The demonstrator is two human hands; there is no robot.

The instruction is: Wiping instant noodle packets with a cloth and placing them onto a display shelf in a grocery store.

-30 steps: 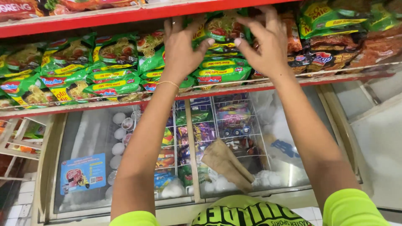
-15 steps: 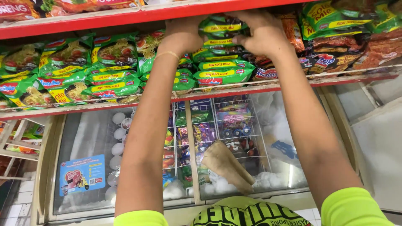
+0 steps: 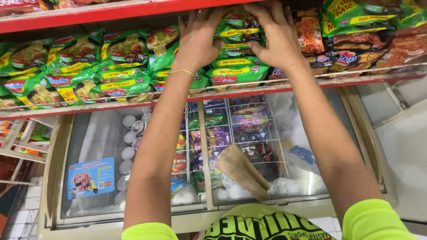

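Both my arms reach up to a red shelf (image 3: 249,91) packed with green instant noodle packets. My left hand (image 3: 198,42), with a thin gold bracelet at the wrist, presses on the left side of a stack of green packets (image 3: 238,49). My right hand (image 3: 275,38) lies flat over the top and right side of that same stack, fingers spread. The stack sits between the two hands, near the middle of the shelf. More green packets (image 3: 89,71) fill the shelf to the left.
Orange and dark noodle packets (image 3: 356,49) lie on the shelf's right. Below stands a chest freezer with sliding glass lids (image 3: 133,146), holding wire baskets of ice cream (image 3: 249,124) and a brown cloth (image 3: 242,171) on the glass. A small wooden rack (image 3: 18,142) is at left.
My hands moved from lying open on the packets to closing in around the middle stack, higher on the shelf. The view has drawn slightly closer to the shelf.
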